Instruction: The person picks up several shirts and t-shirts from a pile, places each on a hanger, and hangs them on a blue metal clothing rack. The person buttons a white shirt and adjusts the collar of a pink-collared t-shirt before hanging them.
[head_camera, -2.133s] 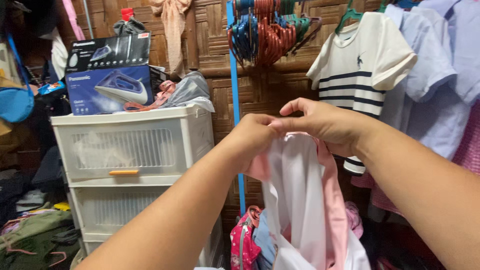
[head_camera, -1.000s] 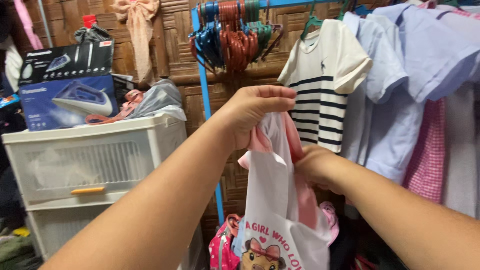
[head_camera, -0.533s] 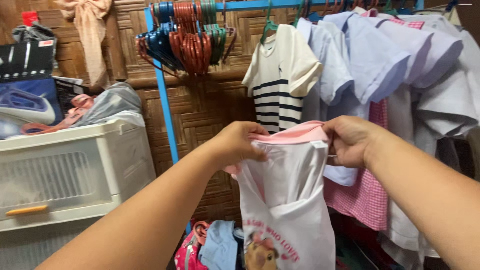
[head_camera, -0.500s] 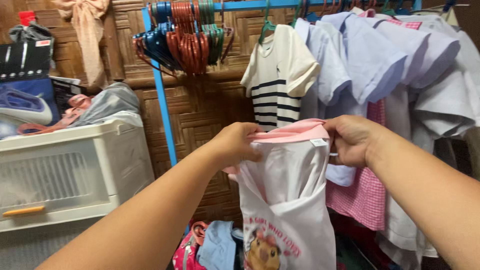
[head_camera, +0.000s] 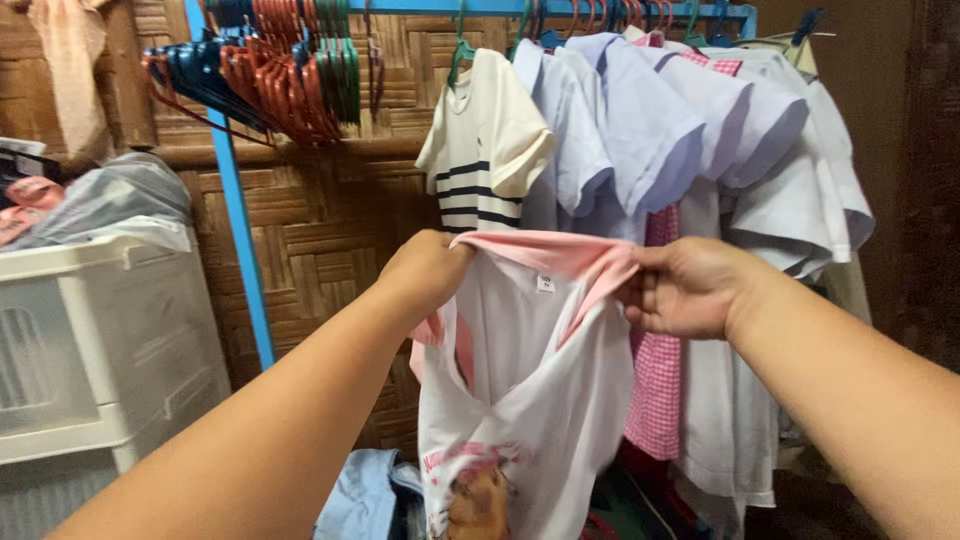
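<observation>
**Two hands stretch a small shirt's neckline before a clothes rack**

Two things sit at the far left: a white plastic drawer unit (head_camera: 110, 350) and a grey bag (head_camera: 110, 200) lying on top of it. Beside them rises the blue rack pole (head_camera: 240, 250), with a bunch of empty hangers (head_camera: 270, 80) on the rail above. The left hand (head_camera: 425, 275) has its fingers closed on the left end of the pink collar of a white shirt (head_camera: 530, 400), which hangs in mid-air between both hands, its printed front low in view. Behind it hang a striped shirt (head_camera: 480, 150) and pale blue shirts (head_camera: 640, 130). The right hand (head_camera: 690, 290) pinches the collar's right end, fingers clenched on the cloth.
</observation>
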